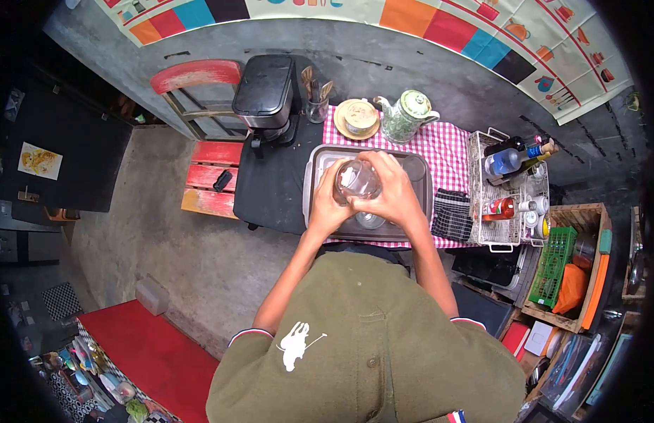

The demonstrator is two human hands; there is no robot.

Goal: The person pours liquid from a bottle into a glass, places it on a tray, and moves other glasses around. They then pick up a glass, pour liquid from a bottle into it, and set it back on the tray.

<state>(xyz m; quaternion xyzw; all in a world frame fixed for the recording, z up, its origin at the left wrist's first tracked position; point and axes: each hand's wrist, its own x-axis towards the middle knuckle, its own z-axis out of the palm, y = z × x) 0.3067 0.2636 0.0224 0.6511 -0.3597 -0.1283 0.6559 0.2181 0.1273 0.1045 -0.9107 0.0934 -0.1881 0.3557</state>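
Both my hands are wrapped round a clear drinking glass (357, 180), held over a grey-brown tray (318, 158). My left hand (330, 201) grips its left side. On the other side, my right hand (394, 190) curls round it, with the thumb at the near edge. Below my hands, another clear glass (370, 221) rests on the tray, partly hidden. A further glass (414, 168) shows faintly at the tray's right, behind my right hand.
A black coffee maker (263, 92) and a glass of wooden utensils (317, 106) stand left. Behind the tray are a cup on a saucer (360, 116) and a green-white teapot (406, 120). At right lie a dark checked cloth (452, 215) and a white wire rack (482, 183) with bottles.
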